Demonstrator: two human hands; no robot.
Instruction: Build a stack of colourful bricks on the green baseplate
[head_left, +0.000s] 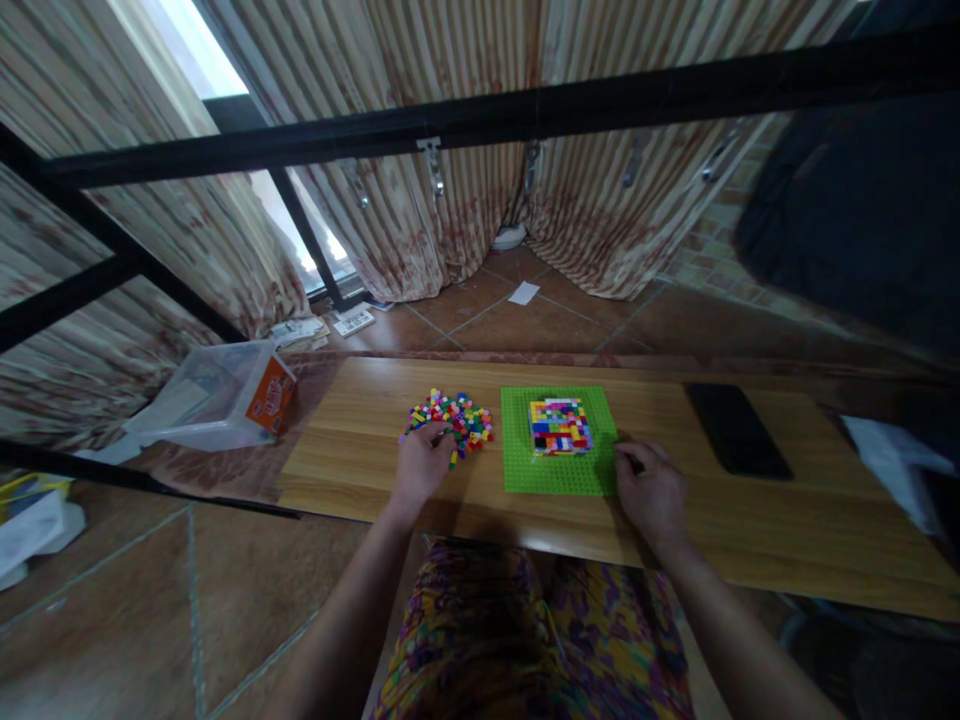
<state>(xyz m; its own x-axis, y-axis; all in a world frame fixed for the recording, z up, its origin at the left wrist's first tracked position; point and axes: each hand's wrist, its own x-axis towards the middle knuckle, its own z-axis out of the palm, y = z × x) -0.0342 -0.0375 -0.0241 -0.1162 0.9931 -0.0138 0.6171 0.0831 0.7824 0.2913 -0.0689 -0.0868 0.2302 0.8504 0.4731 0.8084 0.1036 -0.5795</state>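
Note:
A green baseplate point(559, 470) lies on the wooden table point(750, 520), with a square block of multicoloured small bricks point(559, 425) built on its far half. Left of the plate is a loose pile of small coloured bricks point(454, 412). My left hand point(421, 462) rests at the near edge of that pile, fingers curled down into the bricks; what it grips is hidden. My right hand point(651, 488) sits at the plate's right edge, fingers bent and pressing on the edge.
A black phone point(737, 430) lies flat on the table to the right. White paper point(892, 460) sits at the far right edge. A clear plastic box point(217, 395) stands on the floor at left. Black metal bars point(480, 120) cross overhead.

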